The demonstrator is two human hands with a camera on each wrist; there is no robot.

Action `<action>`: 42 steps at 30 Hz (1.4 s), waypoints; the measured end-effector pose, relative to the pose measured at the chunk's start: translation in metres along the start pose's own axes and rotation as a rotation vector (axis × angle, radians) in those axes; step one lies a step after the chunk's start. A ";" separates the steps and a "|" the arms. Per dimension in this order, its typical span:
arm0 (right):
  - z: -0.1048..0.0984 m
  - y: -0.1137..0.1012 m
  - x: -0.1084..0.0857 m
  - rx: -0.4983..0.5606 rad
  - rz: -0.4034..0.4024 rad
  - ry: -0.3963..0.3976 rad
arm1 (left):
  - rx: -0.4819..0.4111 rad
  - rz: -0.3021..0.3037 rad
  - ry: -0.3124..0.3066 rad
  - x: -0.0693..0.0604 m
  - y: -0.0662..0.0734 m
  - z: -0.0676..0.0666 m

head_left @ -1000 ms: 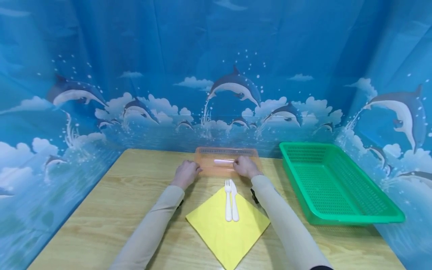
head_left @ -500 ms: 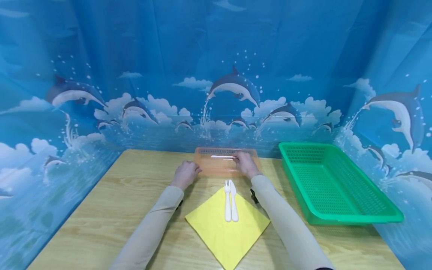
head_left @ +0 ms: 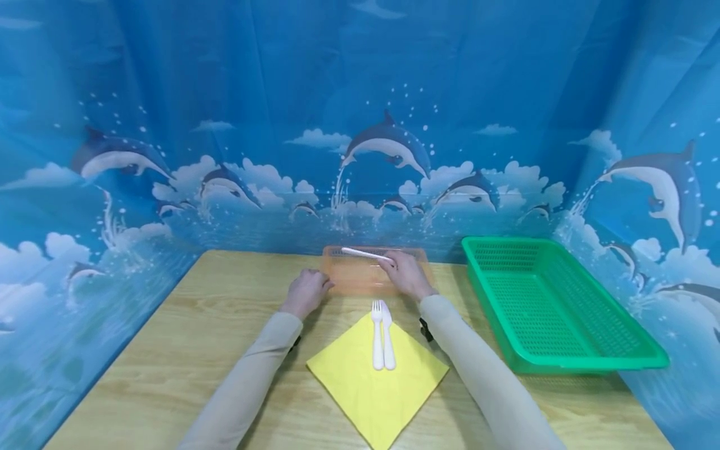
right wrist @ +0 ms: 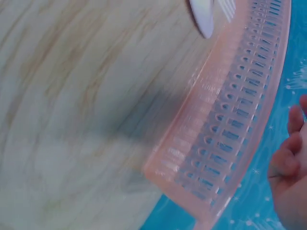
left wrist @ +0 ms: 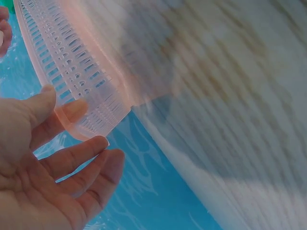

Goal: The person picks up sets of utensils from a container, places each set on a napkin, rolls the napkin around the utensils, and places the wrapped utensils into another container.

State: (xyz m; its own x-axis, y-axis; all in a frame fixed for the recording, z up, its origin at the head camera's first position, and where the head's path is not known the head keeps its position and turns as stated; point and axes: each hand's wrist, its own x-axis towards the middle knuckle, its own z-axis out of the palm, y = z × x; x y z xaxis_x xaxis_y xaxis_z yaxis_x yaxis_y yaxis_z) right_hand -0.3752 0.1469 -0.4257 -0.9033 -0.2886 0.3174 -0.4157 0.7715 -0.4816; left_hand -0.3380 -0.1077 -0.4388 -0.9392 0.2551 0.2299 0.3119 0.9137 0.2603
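In the head view, my left hand point(head_left: 306, 292) is at the left end of a translucent orange basket point(head_left: 360, 282). The left wrist view shows thumb and forefinger pinching the basket's rim, the other fingers spread. My right hand point(head_left: 407, 274) holds a slim white utensil point(head_left: 362, 252) over the basket, handle pointing left. Its other end is hidden in the hand, so its kind cannot be told. Closer in, a white fork point(head_left: 377, 337) and a white knife point(head_left: 389, 337) lie side by side on a yellow napkin point(head_left: 374, 400). At the right wrist view's edge, my right fingers curl.
A large green basket point(head_left: 548, 312) stands at the right of the wooden table point(head_left: 225, 325). Behind the table hangs a blue curtain point(head_left: 270, 75) with dolphins on it. The orange basket sits close to the far table edge.
My right hand has raised the white utensil from the orange basket's floor to above its far rim, tilting its left end upward. The left hand keeps its place at the basket.
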 end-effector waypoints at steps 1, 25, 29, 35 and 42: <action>-0.001 0.000 -0.001 0.006 0.016 -0.013 | 0.001 0.003 0.006 0.000 0.000 0.000; -0.017 0.005 0.003 0.252 0.018 -0.098 | 0.009 -0.023 -0.004 0.002 -0.002 -0.002; -0.016 0.004 0.001 0.281 0.030 0.056 | 0.009 -0.002 0.021 -0.001 -0.003 0.000; -0.016 0.000 0.000 0.556 0.208 0.203 | -0.036 0.006 0.038 -0.009 -0.007 0.000; -0.016 -0.001 0.000 0.656 0.235 0.248 | -0.048 0.034 0.062 -0.015 -0.007 -0.002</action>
State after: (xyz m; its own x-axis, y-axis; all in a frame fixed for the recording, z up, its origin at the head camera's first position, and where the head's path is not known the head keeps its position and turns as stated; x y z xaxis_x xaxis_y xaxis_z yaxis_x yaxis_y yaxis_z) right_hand -0.3735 0.1553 -0.4116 -0.9582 0.0393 0.2834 -0.2621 0.2770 -0.9244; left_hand -0.3264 -0.1188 -0.4422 -0.9176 0.2642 0.2969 0.3515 0.8882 0.2958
